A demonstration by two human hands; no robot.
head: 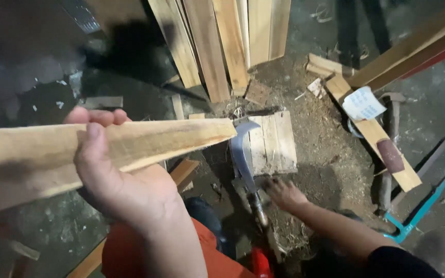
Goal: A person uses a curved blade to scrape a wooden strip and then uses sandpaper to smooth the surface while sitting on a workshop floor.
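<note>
My left hand grips a long pale wooden plank that tapers to a point at the right, held level across the view. Just beyond the plank's tip lies a curved blade knife with its handle toward me, resting against a small wooden block on the sawdust floor. My right hand hovers low beside the knife's handle, blurred, fingers apart and holding nothing.
Several planks lean upright at the back. More boards lie at the right with a white paper on them. A teal-framed hacksaw lies on the floor at right. Sawdust and wood scraps cover the ground.
</note>
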